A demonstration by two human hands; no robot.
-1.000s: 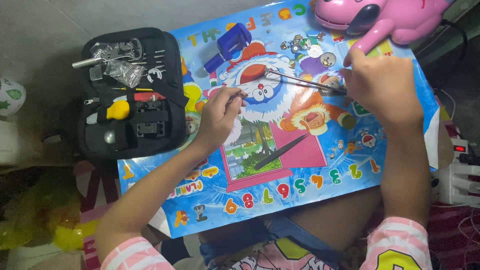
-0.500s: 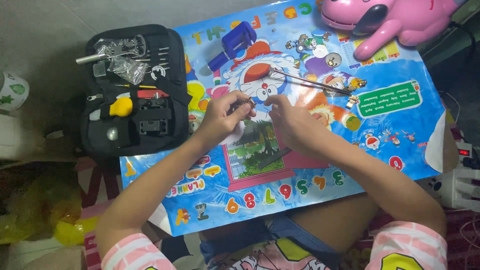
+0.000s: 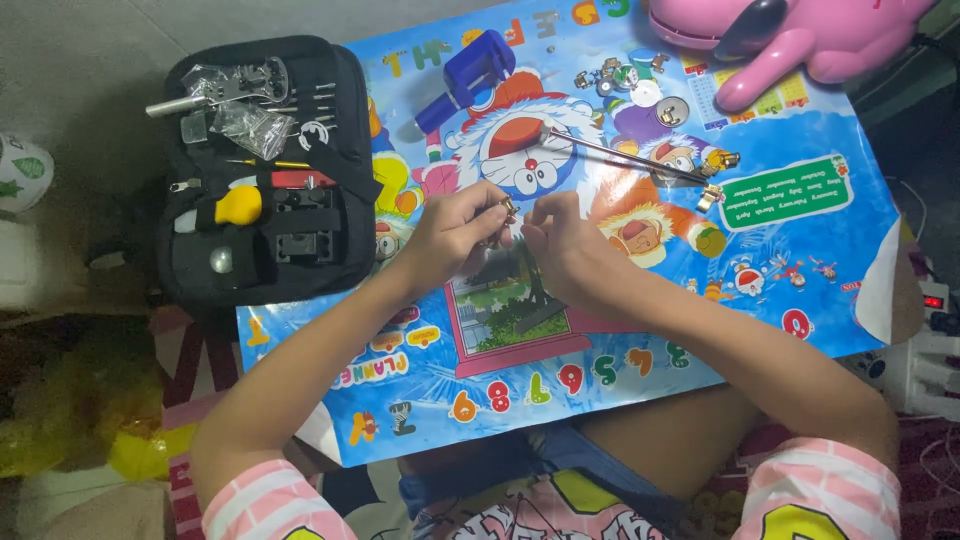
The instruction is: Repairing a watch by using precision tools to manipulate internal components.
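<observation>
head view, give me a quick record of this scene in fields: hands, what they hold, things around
left hand: left hand pinches a small gold-coloured part at its fingertips
right hand: right hand raised beside it, fingers curled close to the same part; contact cannot be told
surface: bright cartoon poster spread flat
left of hands: open black tool case with a yellow-handled tool
above hands: blue tool, long metal tweezers, small round metal parts
top right: pink toy

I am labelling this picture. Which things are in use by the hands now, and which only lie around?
In use: small gold part, pinched by left hand; right hand beside it.

Lying about: black tool case, blue tool, long tweezers, pink toy, poster mat.
</observation>
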